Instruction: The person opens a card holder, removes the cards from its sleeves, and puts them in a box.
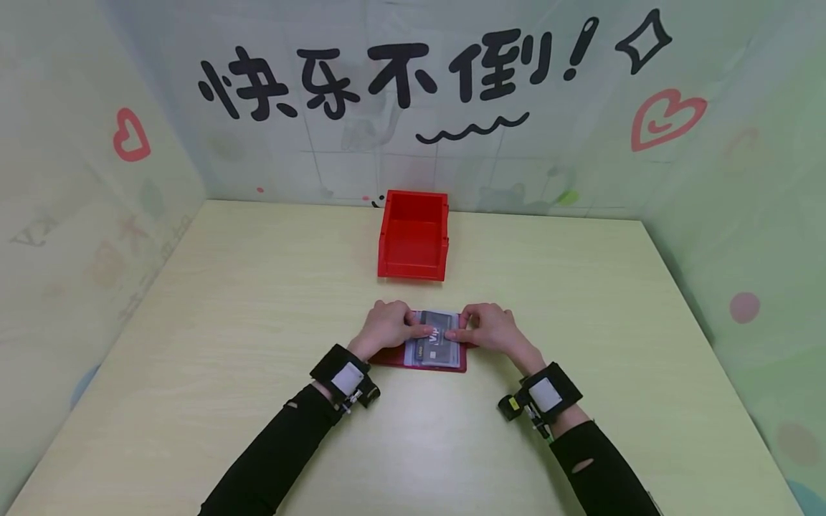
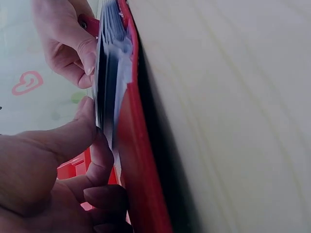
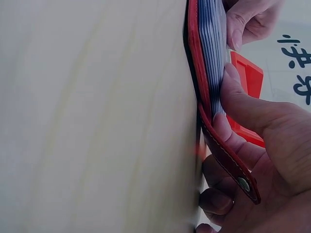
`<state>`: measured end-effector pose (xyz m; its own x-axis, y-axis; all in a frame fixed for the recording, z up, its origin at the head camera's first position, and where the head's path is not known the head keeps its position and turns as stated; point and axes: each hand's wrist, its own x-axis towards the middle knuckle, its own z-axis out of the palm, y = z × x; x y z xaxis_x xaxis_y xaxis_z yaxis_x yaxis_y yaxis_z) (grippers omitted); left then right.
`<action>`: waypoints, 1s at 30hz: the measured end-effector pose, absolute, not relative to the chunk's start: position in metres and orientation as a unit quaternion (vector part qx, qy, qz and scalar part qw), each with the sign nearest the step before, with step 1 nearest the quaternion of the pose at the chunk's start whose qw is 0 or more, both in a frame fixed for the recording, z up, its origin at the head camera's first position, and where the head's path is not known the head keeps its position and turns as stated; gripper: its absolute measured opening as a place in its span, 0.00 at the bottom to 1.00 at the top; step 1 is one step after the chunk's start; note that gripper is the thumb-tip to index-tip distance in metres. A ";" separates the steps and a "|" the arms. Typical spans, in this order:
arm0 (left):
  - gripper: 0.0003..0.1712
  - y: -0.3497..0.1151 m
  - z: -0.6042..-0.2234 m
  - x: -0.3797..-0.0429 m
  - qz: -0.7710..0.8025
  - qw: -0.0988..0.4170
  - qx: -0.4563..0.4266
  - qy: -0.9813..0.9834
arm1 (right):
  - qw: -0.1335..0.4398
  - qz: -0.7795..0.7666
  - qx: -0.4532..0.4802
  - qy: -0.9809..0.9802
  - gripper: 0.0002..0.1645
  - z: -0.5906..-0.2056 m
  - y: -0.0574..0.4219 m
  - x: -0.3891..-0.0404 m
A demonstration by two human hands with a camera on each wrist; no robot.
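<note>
A red card holder lies opened on the table, its stack of clear sleeves uppermost. A grey card marked VIP shows in the top sleeve. My left hand pinches the left edge of the sleeves, thumb over the card and index finger at its edge. On the opposite edge my right hand pinches the stack between thumb and index finger. In the right wrist view, a strap with a metal snap sticks out beside the right fingers, which are curled below.
A red open-topped box stands behind the card holder, near the table's back edge. Printed cloth walls enclose the pale wooden table at the back and both sides. Each wrist wears a black strapped camera.
</note>
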<state>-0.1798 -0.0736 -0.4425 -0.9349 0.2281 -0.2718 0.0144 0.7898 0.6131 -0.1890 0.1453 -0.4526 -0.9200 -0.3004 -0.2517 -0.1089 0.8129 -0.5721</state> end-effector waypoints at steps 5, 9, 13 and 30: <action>0.19 -0.077 -0.442 -0.177 0.330 0.176 0.047 0.926 | 0.167 -0.281 -0.111 0.938 0.19 -0.454 0.145 -0.188; 0.18 -0.080 -0.441 -0.176 0.331 0.192 0.038 0.923 | 0.168 -0.280 -0.109 0.939 0.18 -0.454 0.146 -0.187; 0.18 -0.084 -0.439 -0.177 0.330 0.219 0.048 0.917 | 0.171 -0.280 -0.106 0.939 0.18 -0.454 0.146 -0.187; 0.14 -0.097 -0.442 -0.173 0.410 0.219 0.075 0.882 | 0.171 -0.283 -0.104 0.938 0.19 -0.455 0.149 -0.187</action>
<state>-0.1732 -0.0972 -0.4424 -0.8928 0.3118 -0.3251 -0.0471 0.6532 0.7557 -0.1866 0.1489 -0.4546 -0.9197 -0.2926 -0.2620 -0.0991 0.8183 -0.5661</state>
